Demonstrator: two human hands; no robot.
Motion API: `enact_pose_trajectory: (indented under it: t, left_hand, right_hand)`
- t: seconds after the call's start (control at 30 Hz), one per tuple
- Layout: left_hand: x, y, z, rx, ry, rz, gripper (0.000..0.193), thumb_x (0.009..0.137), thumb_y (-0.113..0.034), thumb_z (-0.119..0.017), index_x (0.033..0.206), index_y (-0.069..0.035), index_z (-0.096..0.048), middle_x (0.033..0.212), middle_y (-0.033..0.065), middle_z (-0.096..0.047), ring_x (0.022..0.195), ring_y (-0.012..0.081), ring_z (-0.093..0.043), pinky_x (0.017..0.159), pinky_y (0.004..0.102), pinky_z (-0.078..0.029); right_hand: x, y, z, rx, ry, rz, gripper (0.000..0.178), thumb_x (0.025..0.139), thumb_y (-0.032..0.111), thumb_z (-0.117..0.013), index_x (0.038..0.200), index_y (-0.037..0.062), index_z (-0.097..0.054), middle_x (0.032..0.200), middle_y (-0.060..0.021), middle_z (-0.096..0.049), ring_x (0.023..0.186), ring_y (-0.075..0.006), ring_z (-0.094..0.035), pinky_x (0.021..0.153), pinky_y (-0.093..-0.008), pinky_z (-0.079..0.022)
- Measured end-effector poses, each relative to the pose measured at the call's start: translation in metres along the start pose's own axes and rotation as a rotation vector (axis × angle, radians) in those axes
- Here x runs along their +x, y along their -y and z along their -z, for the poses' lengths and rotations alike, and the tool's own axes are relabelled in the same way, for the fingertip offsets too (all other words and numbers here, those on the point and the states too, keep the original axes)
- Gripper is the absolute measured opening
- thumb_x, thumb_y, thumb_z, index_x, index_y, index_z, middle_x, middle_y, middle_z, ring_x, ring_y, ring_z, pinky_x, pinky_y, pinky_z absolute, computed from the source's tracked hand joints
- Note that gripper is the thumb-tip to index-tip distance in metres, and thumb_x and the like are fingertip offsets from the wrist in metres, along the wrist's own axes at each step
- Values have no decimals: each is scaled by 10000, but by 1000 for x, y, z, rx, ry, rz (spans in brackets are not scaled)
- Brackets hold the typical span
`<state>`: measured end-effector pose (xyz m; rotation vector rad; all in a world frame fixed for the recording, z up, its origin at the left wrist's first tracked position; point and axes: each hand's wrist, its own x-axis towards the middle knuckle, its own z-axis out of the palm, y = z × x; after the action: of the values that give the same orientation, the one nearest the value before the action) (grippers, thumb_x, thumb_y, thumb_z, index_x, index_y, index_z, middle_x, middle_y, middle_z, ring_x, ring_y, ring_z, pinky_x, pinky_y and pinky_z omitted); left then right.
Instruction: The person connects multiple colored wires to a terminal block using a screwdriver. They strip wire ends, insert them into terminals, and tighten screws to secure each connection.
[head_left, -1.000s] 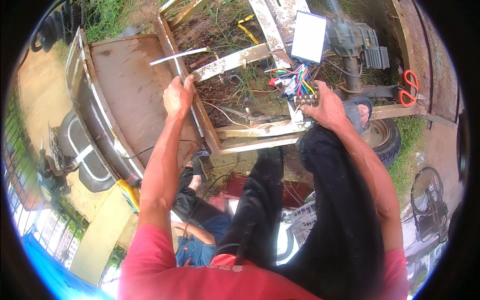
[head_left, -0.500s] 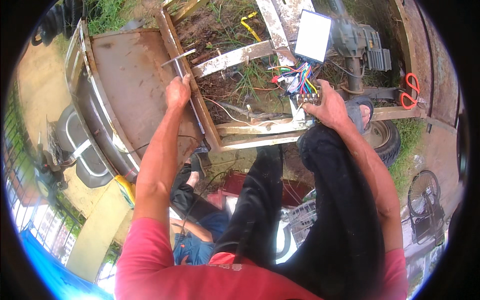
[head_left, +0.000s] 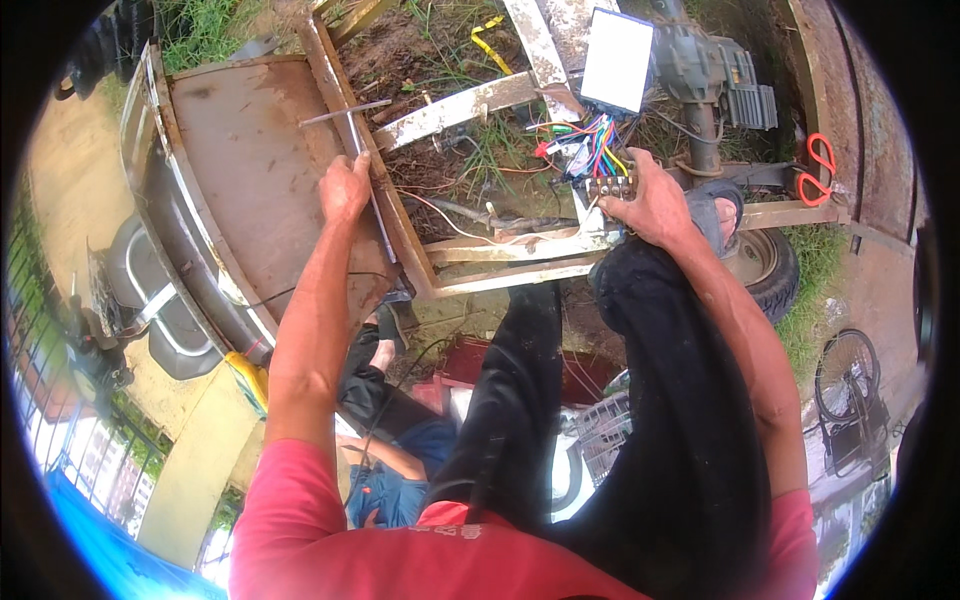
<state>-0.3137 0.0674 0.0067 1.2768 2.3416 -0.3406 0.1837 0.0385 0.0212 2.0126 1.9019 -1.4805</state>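
- Pinching a dark terminal block (head_left: 610, 187) with a row of metal screws, the right hand (head_left: 660, 206) is closed on its right end; I see the thumb below and the fingers behind, with no wide gap between them.
- Curled at the inner edge of a brown panel (head_left: 265, 130), the left hand (head_left: 344, 192) lies against the pale shaft of a T-shaped metal bar (head_left: 347, 112). From my view I cannot tell whether its fingers grip the shaft or only rest on it.
- Just above the terminal block I see a bundle of coloured wires (head_left: 604, 145), red, blue, yellow and white among them, leading up to a white-faced box (head_left: 617, 60).
- Between the two hands I see a rusty, flaking metal frame (head_left: 465, 108), with soil and grass showing through it.
- To the right of the box I make out a grey finned metal housing (head_left: 705, 75); lower down, a sandalled foot (head_left: 727, 216) sits near a wheel (head_left: 770, 272).
- Farther right I see a red looped object (head_left: 818, 170) by the frame's end, then a bicycle (head_left: 848, 385).
- At lower left, past the left forearm, I see another person in blue (head_left: 392, 495), partly hidden.
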Motion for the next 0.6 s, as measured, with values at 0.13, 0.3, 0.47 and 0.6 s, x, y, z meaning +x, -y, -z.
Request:
enact_pose_trajectory:
  t: [0.13,0.3,0.47,0.6]
  left_hand:
    - [-5,-1,1,-23,-32,-15,537,1006,-506,-644,1062,25,-710,1079,314,-737,1072,510,-690,948,557,-524]
    - [-11,-2,2,-58,-77,-13,508,982,-497,-675,1036,8,-710,1051,302,-743,1048,493,-699,938,549,-530]
    - [-17,-9,8,-39,-86,29,480,962,-492,-701,1019,-15,-719,1053,284,-750,1040,470,-708,930,536,-536]
    - [-16,-8,10,-81,-217,-29,421,945,-431,-740,1045,-22,-732,1075,257,-746,1026,439,-711,928,518,-540]
  right_hand:
    - [0,3,2,14,10,2,887,783,389,-883,1463,-18,-484,1232,-290,-703,1165,-434,-687,996,-495,-534]
    - [0,7,5,6,33,-19,860,795,399,-862,1459,-13,-503,1266,-283,-697,1197,-424,-678,1004,-483,-534]
    - [0,4,3,15,13,1,873,782,385,-887,1444,-26,-493,1209,-297,-705,1147,-438,-690,975,-497,-538]
    - [0,-3,0,31,7,11,884,778,427,-882,1445,-10,-498,1208,-290,-705,1139,-446,-687,964,-498,-538]
